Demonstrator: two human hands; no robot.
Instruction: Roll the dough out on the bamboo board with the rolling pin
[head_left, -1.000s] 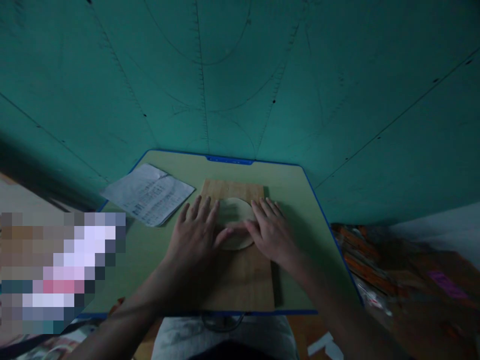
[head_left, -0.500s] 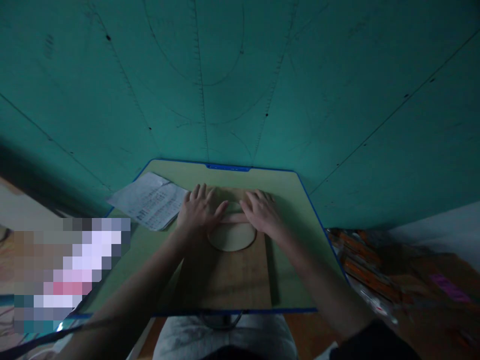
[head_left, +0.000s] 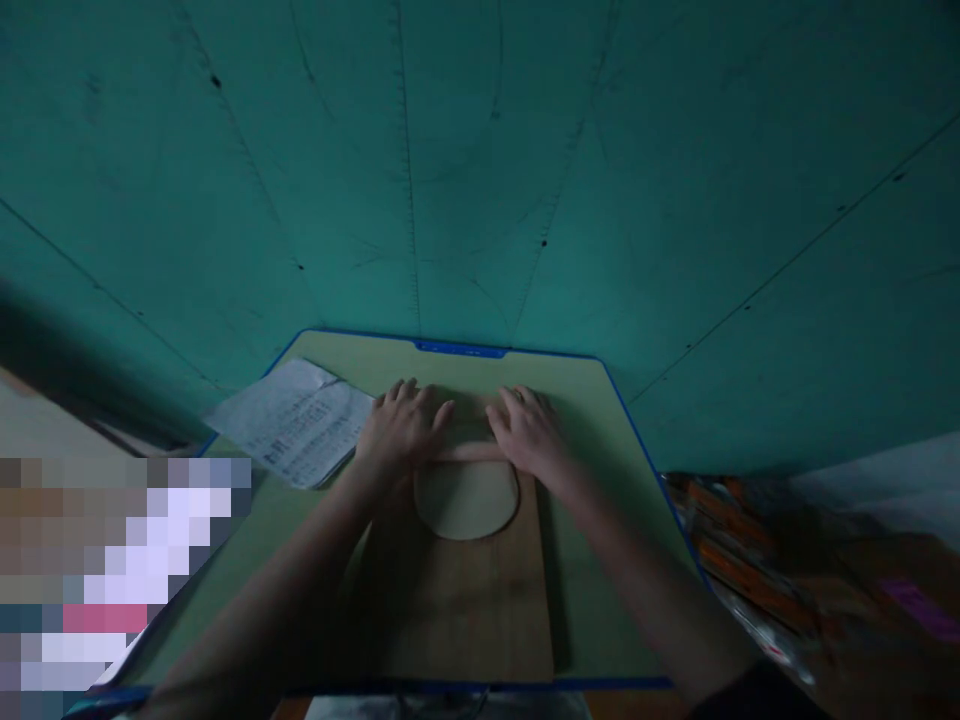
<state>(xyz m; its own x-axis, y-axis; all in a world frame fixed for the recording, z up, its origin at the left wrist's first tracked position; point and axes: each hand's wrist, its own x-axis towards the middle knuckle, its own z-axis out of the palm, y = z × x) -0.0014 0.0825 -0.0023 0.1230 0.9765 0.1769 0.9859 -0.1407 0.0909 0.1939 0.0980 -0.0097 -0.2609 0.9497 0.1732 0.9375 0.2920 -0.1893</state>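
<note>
A thin wooden rolling pin [head_left: 471, 452] lies crosswise over a flat, pale round of dough [head_left: 466, 500]. My left hand [head_left: 399, 427] rests palm down over the pin's left end, its fingers stretched forward and the thumb apart. Over the other end lies my right hand [head_left: 529, 432], also with outstretched fingers. Both ends of the pin are hidden beneath the hands. The dough's near part shows in front of the pin, on a wooden board [head_left: 465, 620].
Under the board is a pale green tabletop [head_left: 600, 560] with a blue edge. Printed papers [head_left: 292, 420] lie at its left. A green wall [head_left: 480, 200] stands behind. Orange packages [head_left: 735, 540] are piled at the right, beyond the table.
The hands and the rolling pin have moved toward the far edge of the dough, so more of it shows in front of the pin. The camera's view has shifted slightly.
</note>
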